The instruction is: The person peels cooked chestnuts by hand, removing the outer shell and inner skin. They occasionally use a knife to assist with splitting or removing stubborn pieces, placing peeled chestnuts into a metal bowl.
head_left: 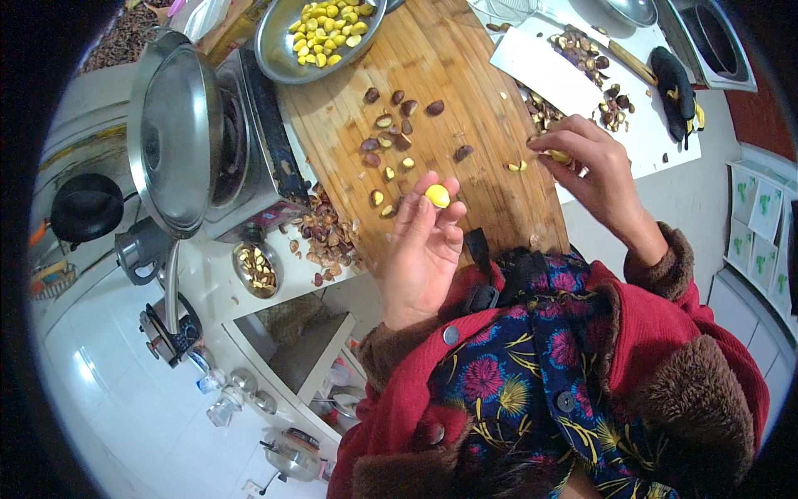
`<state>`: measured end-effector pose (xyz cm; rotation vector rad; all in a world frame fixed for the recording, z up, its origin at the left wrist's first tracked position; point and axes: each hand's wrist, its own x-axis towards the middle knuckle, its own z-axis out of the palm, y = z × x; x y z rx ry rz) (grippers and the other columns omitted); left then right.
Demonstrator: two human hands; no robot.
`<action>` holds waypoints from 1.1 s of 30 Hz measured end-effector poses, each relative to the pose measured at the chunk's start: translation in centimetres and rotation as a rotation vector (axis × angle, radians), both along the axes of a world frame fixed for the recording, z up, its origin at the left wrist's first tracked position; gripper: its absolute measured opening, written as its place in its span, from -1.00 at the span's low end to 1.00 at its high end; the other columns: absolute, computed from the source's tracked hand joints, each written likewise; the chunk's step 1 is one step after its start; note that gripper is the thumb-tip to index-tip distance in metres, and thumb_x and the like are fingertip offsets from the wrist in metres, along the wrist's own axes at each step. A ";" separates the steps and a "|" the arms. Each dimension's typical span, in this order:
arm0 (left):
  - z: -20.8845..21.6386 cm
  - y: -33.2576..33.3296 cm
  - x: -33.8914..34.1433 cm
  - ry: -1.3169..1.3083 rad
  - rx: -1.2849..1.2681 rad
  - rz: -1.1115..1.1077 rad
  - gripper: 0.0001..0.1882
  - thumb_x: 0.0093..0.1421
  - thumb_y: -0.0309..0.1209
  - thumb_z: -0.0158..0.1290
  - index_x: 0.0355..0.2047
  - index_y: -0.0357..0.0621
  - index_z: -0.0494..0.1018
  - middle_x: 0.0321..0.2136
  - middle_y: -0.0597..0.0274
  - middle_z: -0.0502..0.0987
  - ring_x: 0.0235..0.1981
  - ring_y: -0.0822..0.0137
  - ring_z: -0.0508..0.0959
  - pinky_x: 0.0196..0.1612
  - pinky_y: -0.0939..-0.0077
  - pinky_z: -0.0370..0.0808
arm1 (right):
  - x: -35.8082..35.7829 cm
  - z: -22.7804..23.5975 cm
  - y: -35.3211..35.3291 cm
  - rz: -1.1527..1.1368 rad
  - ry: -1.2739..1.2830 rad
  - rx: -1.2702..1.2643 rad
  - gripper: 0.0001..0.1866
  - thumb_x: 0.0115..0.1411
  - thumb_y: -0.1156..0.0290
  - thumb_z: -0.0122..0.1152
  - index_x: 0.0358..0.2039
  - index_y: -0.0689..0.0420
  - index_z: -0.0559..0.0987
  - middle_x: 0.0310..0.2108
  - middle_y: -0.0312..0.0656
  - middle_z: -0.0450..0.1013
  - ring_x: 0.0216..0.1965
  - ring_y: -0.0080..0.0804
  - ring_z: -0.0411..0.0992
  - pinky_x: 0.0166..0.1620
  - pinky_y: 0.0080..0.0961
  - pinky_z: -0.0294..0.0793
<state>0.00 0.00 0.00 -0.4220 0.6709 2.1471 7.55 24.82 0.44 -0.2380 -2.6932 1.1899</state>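
My left hand (422, 241) is raised over the near part of the wooden cutting board (499, 212), palm up, with a peeled yellow chestnut (437, 196) between thumb and fingertips. To the right, past the board's edge, my right hand (594, 162) pinches a small yellow piece (559, 155); the fingers partly cover it, so its exact kind is unclear. Halved brown-shelled chestnuts (403, 141) lie scattered on the board, some with pale yellow cut faces showing. At the board's far left, a metal bowl (270, 60) holds many peeled yellow chestnuts.
Brown shells (324, 233) are heaped left of the board, near a small metal dish (239, 264) of cut chestnuts. A lidded wok (174, 133) sits on the stove at left. More chestnuts (615, 108), a white flat sheet (540, 71) and a wooden handle (633, 62) lie at right.
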 end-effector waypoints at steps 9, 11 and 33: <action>-3.7 0.3 -8.7 0.245 -0.459 -0.017 -0.78 0.22 -0.48 0.05 -0.11 -0.22 0.40 -0.28 0.28 0.48 -0.34 0.46 0.49 -0.31 0.71 0.45 | -9.0 -1.2 2.2 0.030 -0.255 -0.100 -0.76 0.13 0.30 0.22 -0.48 0.25 0.52 -0.65 -0.09 0.35 -0.60 -0.29 0.36 -0.46 -0.38 0.33; -4.1 0.5 -13.5 0.454 -0.591 0.039 -0.71 0.21 -0.49 0.05 -0.06 -0.27 0.37 -0.31 0.28 0.49 -0.34 0.49 0.49 -0.26 0.70 0.45 | -14.3 -1.5 1.1 0.089 -0.332 -0.416 -0.72 0.27 0.24 0.06 -0.43 0.20 0.54 -0.61 -0.42 0.36 -0.58 -0.69 0.27 -0.51 -0.67 0.27; -4.4 1.3 -9.0 0.768 -1.034 -0.071 -0.75 -0.01 -0.54 0.26 -0.28 -0.17 0.51 -0.44 0.34 0.51 -0.42 0.52 0.47 -0.38 0.66 0.40 | -6.7 -4.4 -6.2 0.077 -0.163 -0.535 -0.66 0.08 0.50 0.24 -0.09 0.16 0.50 -0.29 -0.15 0.48 -0.33 -0.45 0.51 -0.32 -0.54 0.51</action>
